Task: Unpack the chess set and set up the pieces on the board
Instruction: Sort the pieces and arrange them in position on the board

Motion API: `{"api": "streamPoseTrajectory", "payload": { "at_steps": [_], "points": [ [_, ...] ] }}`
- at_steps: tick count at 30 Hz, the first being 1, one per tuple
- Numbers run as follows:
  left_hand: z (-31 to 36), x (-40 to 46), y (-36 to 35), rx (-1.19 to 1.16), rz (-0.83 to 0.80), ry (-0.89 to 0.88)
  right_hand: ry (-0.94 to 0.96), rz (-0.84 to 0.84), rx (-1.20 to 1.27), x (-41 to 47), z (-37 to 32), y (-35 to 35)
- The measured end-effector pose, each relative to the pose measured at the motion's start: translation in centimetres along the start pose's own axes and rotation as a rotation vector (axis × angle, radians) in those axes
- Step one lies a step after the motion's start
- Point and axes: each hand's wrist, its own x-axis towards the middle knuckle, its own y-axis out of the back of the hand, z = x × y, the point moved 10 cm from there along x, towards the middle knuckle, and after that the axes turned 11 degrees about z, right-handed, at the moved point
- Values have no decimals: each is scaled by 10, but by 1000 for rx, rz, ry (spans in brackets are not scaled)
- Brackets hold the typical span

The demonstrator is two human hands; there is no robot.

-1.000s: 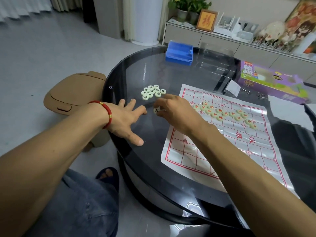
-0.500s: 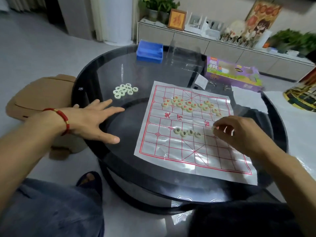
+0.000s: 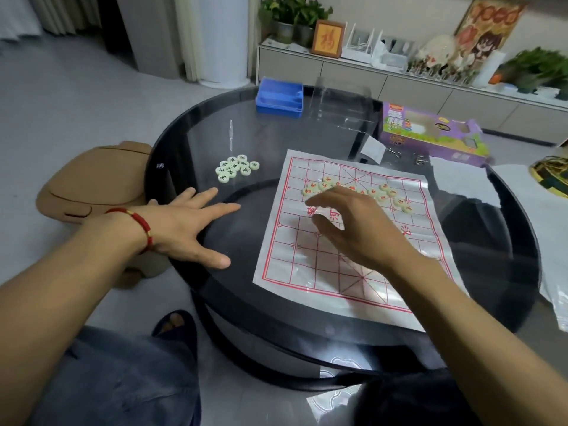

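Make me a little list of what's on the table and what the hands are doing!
board: paper sheet with red grid, flat on the round glass table
red pieces: clustered on the board's far half
dark-marked pieces: pile on the glass, left of the board
left hand: flat on the glass, fingers spread
right hand: over the board's middle, blurred
far side: blue tray, purple box

Left hand [image 3: 184, 224] flat, fingers spread straight, palm down on tabletop [image 3: 246, 142], red bracelet at wrist, right hand [image 3: 353, 229] raised, blurred, fingers loosely bent, grip empty, forearms extended
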Motion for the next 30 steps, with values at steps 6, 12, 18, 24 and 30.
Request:
{"api": "streamPoseTrajectory", "payload": {
  "at_steps": [6, 12, 18, 24, 30],
  "points": [
    [0, 2, 1, -18, -3, 4, 80, 31, -72, 89, -39, -61],
    [-2, 4, 1, -19, -7, 3, 147, -4, -143, 108, -41, -88],
    [-2, 5, 2, -15, -4, 4, 242, 22, -212, 80, -50, -81],
    [-1, 5, 3, -9, 7, 10, 184, -19, -143, 87, -52, -81],
    [3, 3, 7, -8, 15, 18, 193, -11, -123, 92, -65, -86]
  ]
}}
